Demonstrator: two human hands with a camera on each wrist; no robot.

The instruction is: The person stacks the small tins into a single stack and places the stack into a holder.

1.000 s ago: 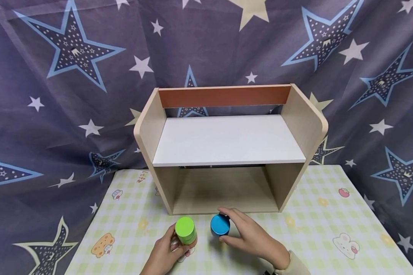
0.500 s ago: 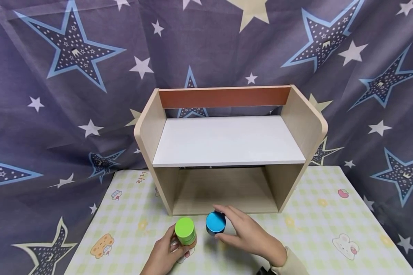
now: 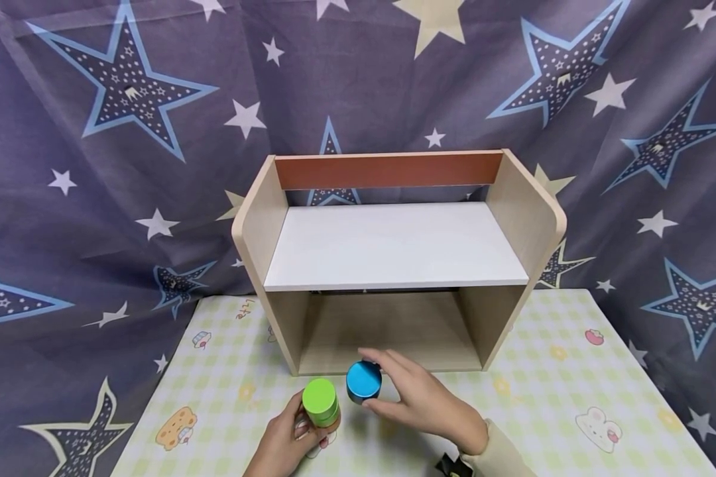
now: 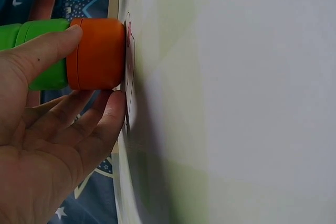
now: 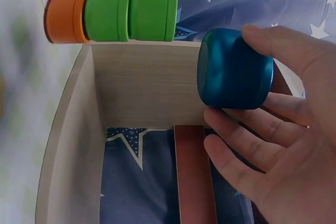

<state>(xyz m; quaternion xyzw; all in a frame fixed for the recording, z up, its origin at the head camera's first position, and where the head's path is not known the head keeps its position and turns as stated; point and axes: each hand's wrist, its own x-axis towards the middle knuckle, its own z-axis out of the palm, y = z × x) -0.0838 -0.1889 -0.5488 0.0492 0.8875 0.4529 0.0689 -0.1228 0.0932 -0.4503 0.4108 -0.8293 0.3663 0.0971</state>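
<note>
Two green round canisters are stacked on an orange canister, which stands on the tablecloth. My left hand steadies this upright stack, its thumb pressed on the orange canister and its fingers curled around the other side. In the right wrist view the upper green canister tops the column. My right hand pinches a shiny blue canister between thumb and fingers. Held off the table, the blue canister is just right of the stack, apart from it and at about the height of its top.
Behind the hands stands a two-level wooden shelf with a white upper board and a reddish back rail. A checked cloth covers the table. A star-patterned curtain hangs behind. Near the right sleeve lies a small black object.
My right hand has moved left with the blue canister, raising it and bringing it closer to the stack. The left hand and the stack have stayed in place.
</note>
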